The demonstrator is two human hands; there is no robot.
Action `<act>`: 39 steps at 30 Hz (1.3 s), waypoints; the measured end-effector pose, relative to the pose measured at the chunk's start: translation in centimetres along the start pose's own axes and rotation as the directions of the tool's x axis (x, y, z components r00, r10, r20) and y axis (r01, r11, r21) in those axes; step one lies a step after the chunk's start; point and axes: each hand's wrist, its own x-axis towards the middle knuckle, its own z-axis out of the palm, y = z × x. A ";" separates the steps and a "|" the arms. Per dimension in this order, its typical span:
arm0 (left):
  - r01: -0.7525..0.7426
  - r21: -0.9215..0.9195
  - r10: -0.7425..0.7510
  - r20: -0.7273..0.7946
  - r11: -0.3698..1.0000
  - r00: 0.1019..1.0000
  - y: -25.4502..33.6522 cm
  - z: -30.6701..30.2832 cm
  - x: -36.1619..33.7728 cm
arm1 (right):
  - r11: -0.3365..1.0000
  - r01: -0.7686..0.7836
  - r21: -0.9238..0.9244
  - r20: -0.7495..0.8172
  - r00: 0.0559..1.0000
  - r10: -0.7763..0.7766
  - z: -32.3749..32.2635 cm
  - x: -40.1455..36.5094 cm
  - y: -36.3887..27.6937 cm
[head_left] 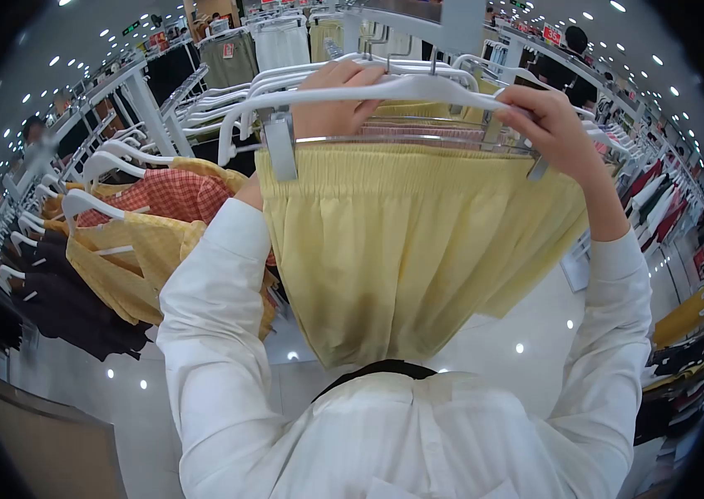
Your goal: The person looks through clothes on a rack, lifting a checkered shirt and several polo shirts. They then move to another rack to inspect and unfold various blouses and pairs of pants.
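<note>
Yellow pleated shorts or a skirt point(393, 241) with an elastic waistband hang in front of me from the metal clips of a white hanger point(427, 89). My right hand point(547, 125) grips the right end of this hanger, fingers wrapped around it. Behind its left half is my left hand point(331, 98), with fingers bent and thumb pointing right among the hangers at the rail. The front hanger covers part of that hand, and what it grips is hidden. Further white hangers point(285, 76) crowd behind, and a pink garment point(427, 131) shows just past the waistband.
Left of me, yellow and red checked tops point(152, 195) and dark garments point(77, 291) hang on a rack. More clothes racks point(651, 195) line the right side. A person in dark clothing point(572, 66) stands at the back right. Glossy pale floor point(501, 366) lies below.
</note>
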 end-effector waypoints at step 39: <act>0.993 -0.104 -0.998 0.006 0.062 0.063 21.4 0.9 -41.4 | 0.451 -0.783 0.428 0.518 0.622 0.587 36.5 -37.9 5.4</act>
